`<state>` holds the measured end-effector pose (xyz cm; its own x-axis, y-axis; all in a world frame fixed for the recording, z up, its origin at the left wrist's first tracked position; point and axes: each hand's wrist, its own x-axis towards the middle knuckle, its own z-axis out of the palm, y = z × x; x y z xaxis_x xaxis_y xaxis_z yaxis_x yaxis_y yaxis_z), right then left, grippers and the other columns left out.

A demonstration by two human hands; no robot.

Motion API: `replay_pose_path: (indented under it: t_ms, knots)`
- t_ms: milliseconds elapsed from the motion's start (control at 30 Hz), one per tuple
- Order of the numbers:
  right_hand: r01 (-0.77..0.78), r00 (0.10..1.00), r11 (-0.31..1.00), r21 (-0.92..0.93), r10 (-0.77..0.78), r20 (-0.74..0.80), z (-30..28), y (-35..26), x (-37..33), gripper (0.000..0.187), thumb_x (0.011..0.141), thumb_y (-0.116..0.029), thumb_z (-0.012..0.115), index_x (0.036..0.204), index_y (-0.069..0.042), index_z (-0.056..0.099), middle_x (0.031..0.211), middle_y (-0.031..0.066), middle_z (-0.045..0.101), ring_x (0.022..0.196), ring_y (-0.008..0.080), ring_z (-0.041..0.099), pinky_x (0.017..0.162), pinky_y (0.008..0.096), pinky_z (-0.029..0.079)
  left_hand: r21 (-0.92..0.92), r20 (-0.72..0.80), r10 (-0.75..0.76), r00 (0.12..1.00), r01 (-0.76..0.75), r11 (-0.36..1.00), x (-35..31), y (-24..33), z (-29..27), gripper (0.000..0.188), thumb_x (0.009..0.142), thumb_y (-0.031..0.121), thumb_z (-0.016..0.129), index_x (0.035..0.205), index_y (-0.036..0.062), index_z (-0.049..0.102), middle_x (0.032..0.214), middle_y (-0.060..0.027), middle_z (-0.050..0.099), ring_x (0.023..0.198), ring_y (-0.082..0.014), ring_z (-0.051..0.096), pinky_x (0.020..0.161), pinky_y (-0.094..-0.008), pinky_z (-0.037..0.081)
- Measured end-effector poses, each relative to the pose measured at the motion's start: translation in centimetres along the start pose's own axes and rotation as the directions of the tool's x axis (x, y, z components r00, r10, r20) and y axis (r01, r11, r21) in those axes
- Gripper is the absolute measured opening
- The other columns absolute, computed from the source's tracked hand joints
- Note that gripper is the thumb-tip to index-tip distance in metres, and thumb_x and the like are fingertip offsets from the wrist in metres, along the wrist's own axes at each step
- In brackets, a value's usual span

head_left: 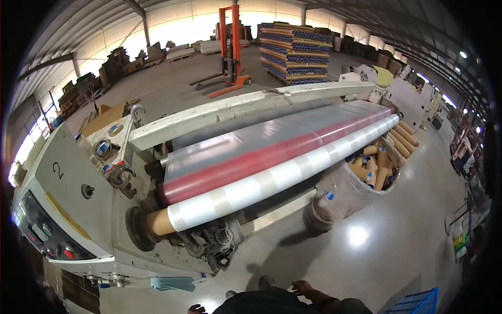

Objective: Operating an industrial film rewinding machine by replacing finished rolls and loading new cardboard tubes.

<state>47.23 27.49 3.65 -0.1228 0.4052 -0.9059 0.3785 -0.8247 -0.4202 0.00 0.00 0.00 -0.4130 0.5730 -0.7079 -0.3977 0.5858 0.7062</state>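
Note:
Low at the picture's bottom edge, my right hand (301, 287) hangs beside my body with its fingers loosely apart and nothing in them. My left hand (197, 309) shows only in part at the lower edge; its visible fingers are spread and hold nothing. Neither hand touches the machine. In front of me a long roll of white film with greyish bands (251, 189) lies across the machine on a brown cardboard core (160, 222). Behind it runs a red roller (235, 168), with clear film (251, 136) stretched over the rollers beyond.
A control panel (47, 227) with knobs sits at left, near tape rolls (103, 149). Cardboard cores fill a large bin (340, 191) at right. A blue cloth (172, 283) hangs off the machine; a blue crate (418, 302) stands lower right. Farther back are an orange lift stacker (236, 52) and stacked cores (295, 52).

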Motion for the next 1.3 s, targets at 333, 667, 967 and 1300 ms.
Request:
replay_pose_path:
  t_ms: [333, 667, 967, 1300]
  knots:
    - [0.072, 0.996, 0.997, -0.002, -0.072, 0.047, 2.5, -0.8, 1.0, 0.048, 0.089, -0.038, 0.052, 0.119, 0.0, 0.052, 0.101, 0.0137, 0.062, 0.082, 0.0227, 0.064, 0.069, 0.0344, 0.053, 0.074, -0.11, -0.063, 0.992, 0.071, 0.995, -1.7, 2.4, -1.1, 0.042, 0.084, 0.016, 0.061, 0.122, -0.0001, 0.049, 0.088, -0.0141, 0.063, 0.074, -0.0223, 0.063, 0.062, -0.0324, 0.052]
    - [0.064, 0.998, 0.996, -0.059, -0.064, -0.002, 0.2, -0.5, -0.4, 0.051, 0.088, -0.04, 0.051, 0.118, 0.0, 0.052, 0.104, 0.0147, 0.061, 0.082, 0.0231, 0.064, 0.068, 0.0338, 0.052, 0.019, -0.017, -0.008, 1.0, 0.008, 1.0, -0.4, 1.0, 1.0, 0.041, 0.086, 0.016, 0.06, 0.122, 0.0007, 0.049, 0.089, -0.0149, 0.063, 0.074, -0.0239, 0.064, 0.061, -0.0324, 0.053]
    - [0.035, 0.999, 0.999, -0.027, -0.035, -0.007, 0.0, -0.6, -0.9, 0.05, 0.088, -0.041, 0.051, 0.118, 0.0, 0.053, 0.104, 0.0154, 0.062, 0.083, 0.024, 0.064, 0.07, 0.0347, 0.053, 0.044, -0.049, -0.055, 0.997, 0.057, 0.997, -0.4, 1.4, 1.6, 0.045, 0.084, 0.016, 0.062, 0.123, 0.0018, 0.048, 0.09, -0.0145, 0.063, 0.071, -0.0231, 0.064, 0.053, -0.0314, 0.051]
    - [0.033, 0.999, 0.999, -0.022, -0.033, -0.003, -0.3, 0.2, 0.2, 0.048, 0.088, -0.039, 0.052, 0.118, -0.002, 0.053, 0.104, 0.0157, 0.062, 0.083, 0.0236, 0.065, 0.069, 0.0347, 0.053, 0.077, -0.071, -0.084, 0.994, 0.09, 0.993, 0.0, 1.2, 1.8, 0.047, 0.084, 0.015, 0.061, 0.126, 0.0021, 0.046, 0.094, -0.0152, 0.063, 0.071, -0.0238, 0.064, 0.05, -0.0305, 0.049]
